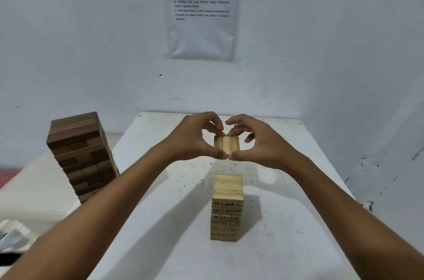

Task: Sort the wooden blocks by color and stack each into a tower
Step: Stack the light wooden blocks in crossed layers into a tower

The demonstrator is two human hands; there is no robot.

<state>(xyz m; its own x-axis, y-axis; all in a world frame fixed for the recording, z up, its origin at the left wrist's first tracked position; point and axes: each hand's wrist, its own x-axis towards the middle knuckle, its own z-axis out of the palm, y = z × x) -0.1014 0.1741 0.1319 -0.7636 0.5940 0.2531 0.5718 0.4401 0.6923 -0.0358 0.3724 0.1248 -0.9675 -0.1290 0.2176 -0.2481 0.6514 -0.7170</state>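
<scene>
A tower of light wooden blocks (226, 208) stands in the middle of the white table (160, 222). Above and beyond it, both hands hold a flat row of three light blocks (226, 144) in the air. My left hand (195, 137) pinches the row's left part between thumb and fingertips. My right hand (254, 142) pinches its right part the same way, and the two thumbs meet under the near edge. A taller tower of dark brown blocks (80, 155) stands at the table's left edge and leans slightly.
A white wall rises close behind the table, with a printed sheet (202, 9) taped to it. A second wall closes in on the right. Pale, unclear items (13, 233) lie off the table at the lower left.
</scene>
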